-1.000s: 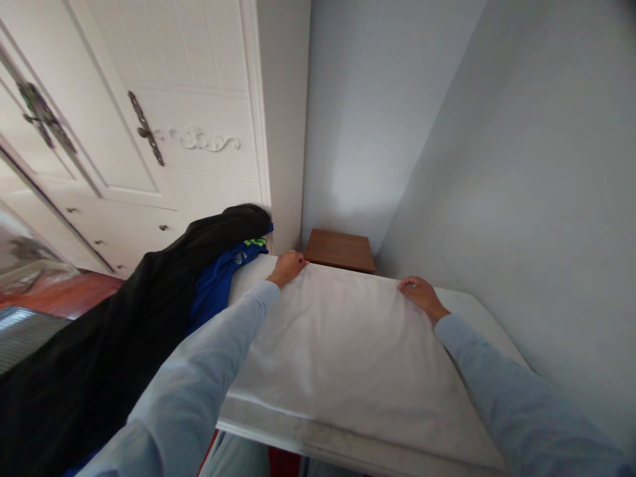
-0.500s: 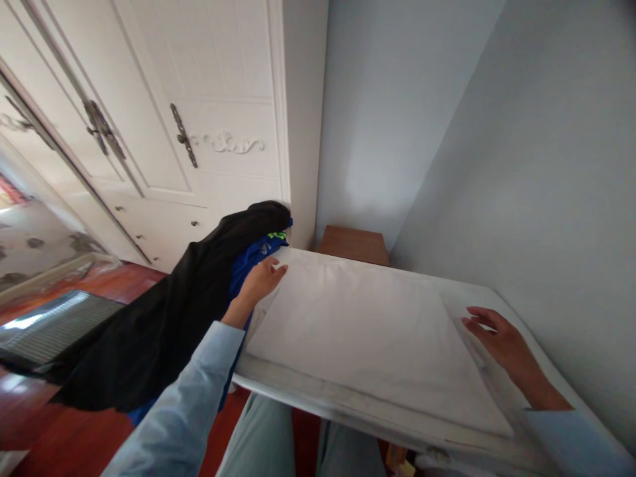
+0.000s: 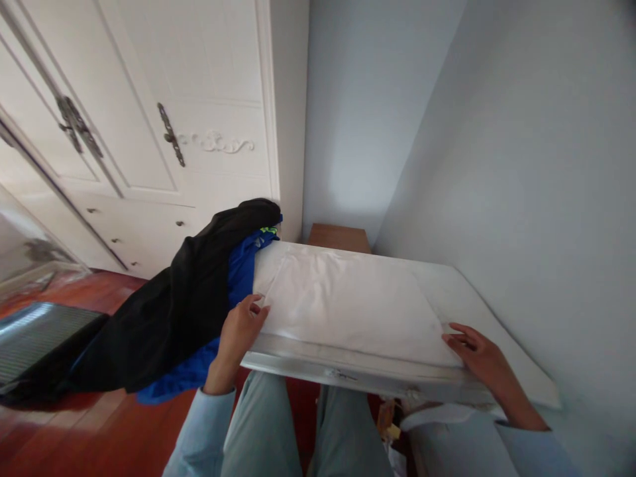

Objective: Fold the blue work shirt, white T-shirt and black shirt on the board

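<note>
A white cloth (image 3: 348, 305), perhaps a folded garment, lies flat on the white tabletop (image 3: 447, 291), with wrinkles towards its left side. My left hand (image 3: 241, 338) is at the cloth's left edge, thumb and forefinger pinched on it. Opposite, the thumb and forefinger of my right hand (image 3: 479, 354) close on the right edge near the front corner. Beside my left hand, a black garment (image 3: 183, 285) and a blue garment (image 3: 242, 268) hang over the table's left end.
A white wardrobe (image 3: 218, 73) with dark handles stands behind on the left. A brown wooden box-like piece (image 3: 338, 237) sits behind the table against the grey-blue wall (image 3: 358, 119). My legs (image 3: 268, 424) are close to the table's front edge.
Both hands have come closer to my body along the cloth's sides, their fingers now at its edges. More wrinkles show on the cloth's left, and the camera view has shifted.
</note>
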Demonstrator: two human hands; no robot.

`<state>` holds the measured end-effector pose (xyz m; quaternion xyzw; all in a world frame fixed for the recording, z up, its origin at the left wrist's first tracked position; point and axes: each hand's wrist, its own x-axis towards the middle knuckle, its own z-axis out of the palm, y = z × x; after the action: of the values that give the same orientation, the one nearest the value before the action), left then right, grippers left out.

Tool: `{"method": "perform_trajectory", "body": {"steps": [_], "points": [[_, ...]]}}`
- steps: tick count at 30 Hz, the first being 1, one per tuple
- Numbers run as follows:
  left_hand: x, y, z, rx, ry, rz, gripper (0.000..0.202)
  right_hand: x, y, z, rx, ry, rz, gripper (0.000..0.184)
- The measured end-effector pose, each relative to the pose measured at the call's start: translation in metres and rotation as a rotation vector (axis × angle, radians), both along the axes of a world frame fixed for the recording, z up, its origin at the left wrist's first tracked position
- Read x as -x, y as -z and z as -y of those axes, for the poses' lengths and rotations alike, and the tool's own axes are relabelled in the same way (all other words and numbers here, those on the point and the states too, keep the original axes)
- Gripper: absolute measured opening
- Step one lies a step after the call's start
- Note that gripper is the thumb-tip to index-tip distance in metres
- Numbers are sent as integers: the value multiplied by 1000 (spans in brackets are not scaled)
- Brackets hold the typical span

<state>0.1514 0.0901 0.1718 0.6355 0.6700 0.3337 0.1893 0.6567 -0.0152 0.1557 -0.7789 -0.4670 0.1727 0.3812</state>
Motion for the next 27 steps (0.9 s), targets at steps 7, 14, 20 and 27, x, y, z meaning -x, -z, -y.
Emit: {"method": "perform_trajectory", "body": {"steps": [7, 14, 20, 27], "points": [[-4, 3, 5, -77, 71, 192, 46, 7, -5, 4, -27, 31, -45, 51], [4, 7, 12, -131, 60, 357, 46, 24, -15, 20, -32, 54, -259, 50], [10, 4, 28, -159, 67, 513, 44, 29, -23, 32, -73, 51, -290, 47], [16, 7, 29, -161, 28, 523, 47, 22, -20, 37, -64, 48, -273, 48]]}}
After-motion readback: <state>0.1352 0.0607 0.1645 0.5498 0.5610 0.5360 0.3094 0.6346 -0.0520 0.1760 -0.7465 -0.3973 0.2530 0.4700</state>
